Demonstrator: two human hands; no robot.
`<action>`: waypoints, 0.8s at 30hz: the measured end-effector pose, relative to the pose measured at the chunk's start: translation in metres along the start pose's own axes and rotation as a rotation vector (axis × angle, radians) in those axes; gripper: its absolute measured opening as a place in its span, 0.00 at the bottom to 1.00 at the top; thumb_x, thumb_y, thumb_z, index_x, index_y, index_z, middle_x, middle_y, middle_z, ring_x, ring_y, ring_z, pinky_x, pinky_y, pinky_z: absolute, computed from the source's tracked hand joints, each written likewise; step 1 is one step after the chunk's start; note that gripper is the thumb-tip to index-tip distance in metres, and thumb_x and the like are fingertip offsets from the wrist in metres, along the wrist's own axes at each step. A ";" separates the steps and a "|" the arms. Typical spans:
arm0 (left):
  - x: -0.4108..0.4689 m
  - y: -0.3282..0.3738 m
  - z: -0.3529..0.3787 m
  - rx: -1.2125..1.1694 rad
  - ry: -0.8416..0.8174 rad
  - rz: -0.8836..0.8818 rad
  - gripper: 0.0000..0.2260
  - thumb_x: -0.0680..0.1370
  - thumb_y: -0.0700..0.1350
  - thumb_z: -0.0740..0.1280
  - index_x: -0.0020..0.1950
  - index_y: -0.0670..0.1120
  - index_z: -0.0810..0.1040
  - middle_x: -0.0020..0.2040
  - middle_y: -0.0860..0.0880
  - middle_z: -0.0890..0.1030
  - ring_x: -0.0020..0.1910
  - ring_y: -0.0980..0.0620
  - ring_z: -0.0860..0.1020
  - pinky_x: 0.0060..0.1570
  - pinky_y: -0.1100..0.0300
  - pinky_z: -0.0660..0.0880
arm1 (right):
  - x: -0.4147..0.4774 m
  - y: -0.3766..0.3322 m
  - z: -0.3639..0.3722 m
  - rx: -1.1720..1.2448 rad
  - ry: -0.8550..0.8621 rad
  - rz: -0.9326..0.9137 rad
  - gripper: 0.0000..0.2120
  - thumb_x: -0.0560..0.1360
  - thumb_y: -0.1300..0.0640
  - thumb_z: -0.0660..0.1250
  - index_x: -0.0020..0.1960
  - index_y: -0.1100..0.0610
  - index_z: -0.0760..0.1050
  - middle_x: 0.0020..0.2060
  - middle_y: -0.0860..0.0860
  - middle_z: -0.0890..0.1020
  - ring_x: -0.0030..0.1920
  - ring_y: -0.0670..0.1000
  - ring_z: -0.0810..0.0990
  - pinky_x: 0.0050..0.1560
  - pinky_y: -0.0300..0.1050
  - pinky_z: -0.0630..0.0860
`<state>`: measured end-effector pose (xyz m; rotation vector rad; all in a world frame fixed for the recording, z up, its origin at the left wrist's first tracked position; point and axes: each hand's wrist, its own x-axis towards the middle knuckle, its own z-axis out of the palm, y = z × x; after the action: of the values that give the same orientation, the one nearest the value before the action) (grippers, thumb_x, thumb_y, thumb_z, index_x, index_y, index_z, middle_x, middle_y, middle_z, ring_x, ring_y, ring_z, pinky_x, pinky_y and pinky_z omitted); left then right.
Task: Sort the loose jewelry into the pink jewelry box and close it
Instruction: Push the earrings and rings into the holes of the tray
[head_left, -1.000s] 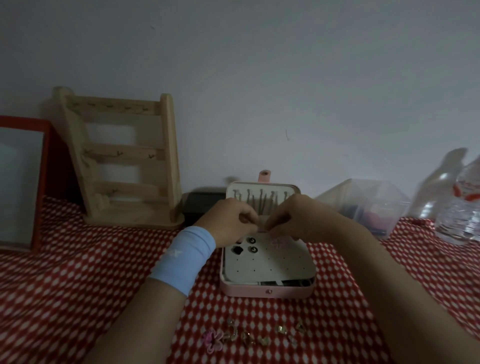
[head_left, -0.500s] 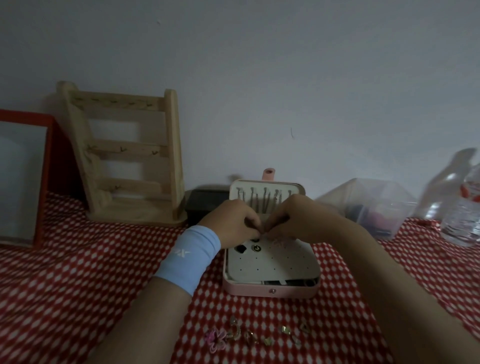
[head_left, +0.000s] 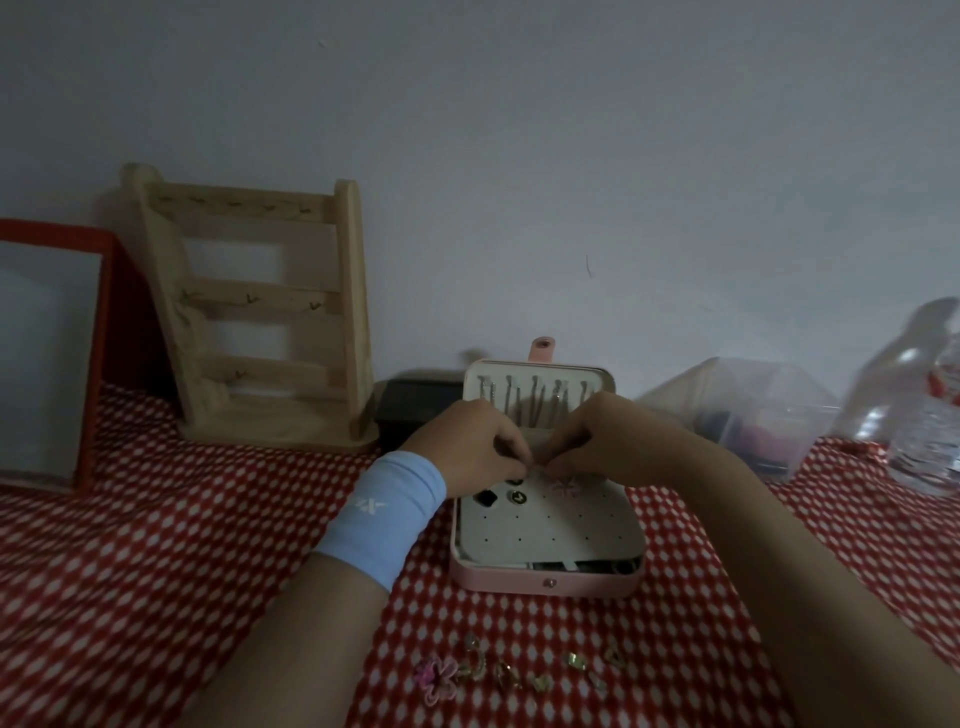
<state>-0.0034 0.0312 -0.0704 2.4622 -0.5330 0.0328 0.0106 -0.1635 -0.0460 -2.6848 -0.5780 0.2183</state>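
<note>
The pink jewelry box (head_left: 540, 584) lies open on the red checked cloth, its lid (head_left: 540, 382) upright with chains hanging inside. On its white holed panel (head_left: 545, 525) sit a black stud (head_left: 485, 499), a round dark stud (head_left: 517, 497) and a pink flower earring (head_left: 566, 486). My left hand (head_left: 478, 447), with a blue wristband, and my right hand (head_left: 608, 441) meet fingertip to fingertip at the panel's far edge. They pinch something too small to make out. Loose pieces lie near me: a pink flower (head_left: 439, 675) and several gold earrings (head_left: 576, 660).
A wooden ladder-shaped rack (head_left: 260, 312) leans on the wall at the left, beside a red-framed board (head_left: 52, 353). A black box (head_left: 415, 410) stands behind the jewelry box. To the right are a clear plastic container (head_left: 753, 415) and a water bottle (head_left: 924, 405).
Both hands stay at the panel's far edge, with their fingertips drawn closer together. The view has shifted slightly.
</note>
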 end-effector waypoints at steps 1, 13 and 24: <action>0.000 0.000 0.000 0.006 -0.001 0.001 0.06 0.75 0.44 0.73 0.50 0.51 0.86 0.48 0.57 0.84 0.48 0.63 0.79 0.52 0.70 0.72 | 0.000 0.000 0.000 -0.004 0.001 0.005 0.07 0.75 0.51 0.74 0.51 0.41 0.85 0.44 0.38 0.85 0.46 0.39 0.82 0.46 0.29 0.77; 0.000 0.003 0.008 0.064 0.034 0.013 0.04 0.74 0.50 0.72 0.48 0.57 0.84 0.46 0.58 0.84 0.46 0.59 0.80 0.54 0.58 0.77 | 0.007 -0.001 0.007 -0.020 0.058 0.020 0.05 0.72 0.52 0.76 0.46 0.42 0.86 0.40 0.39 0.85 0.45 0.40 0.82 0.54 0.37 0.79; -0.022 0.017 -0.003 0.107 0.131 0.009 0.05 0.75 0.50 0.70 0.49 0.54 0.84 0.50 0.57 0.81 0.49 0.56 0.79 0.54 0.56 0.77 | -0.013 -0.013 0.004 -0.003 0.170 -0.041 0.05 0.75 0.49 0.73 0.48 0.48 0.86 0.43 0.42 0.85 0.45 0.43 0.82 0.53 0.45 0.81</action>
<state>-0.0300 0.0288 -0.0616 2.5396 -0.4972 0.2302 -0.0063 -0.1570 -0.0434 -2.6578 -0.5800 -0.0215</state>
